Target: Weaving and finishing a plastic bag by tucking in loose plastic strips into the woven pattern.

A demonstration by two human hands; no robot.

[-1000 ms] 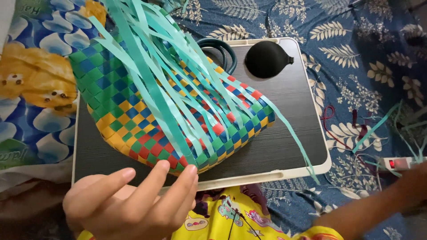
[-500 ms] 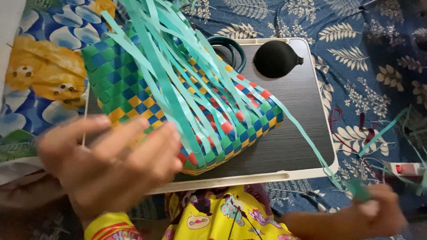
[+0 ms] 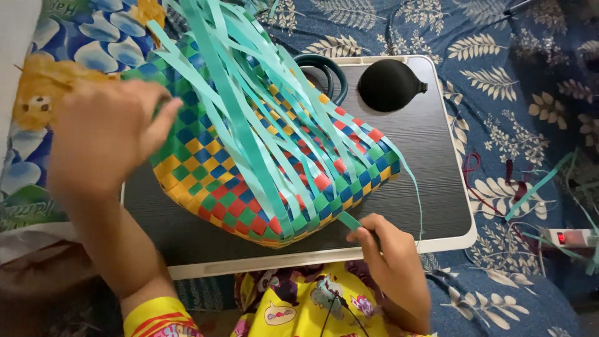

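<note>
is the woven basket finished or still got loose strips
Unfinished: many loose teal strips fan out unwoven from the checkered woven basket; the right hand pinches one strip's end.

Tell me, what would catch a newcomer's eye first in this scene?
The bright woven basket, checked in blue, green, yellow and red, lies on its side on the dark lap tray, with loose teal strips fanning over it. The left hand rests on its left edge, while the right hand pinches a green strip at its lower edge. A black rubber bulb sits at the tray's far corner.
</note>
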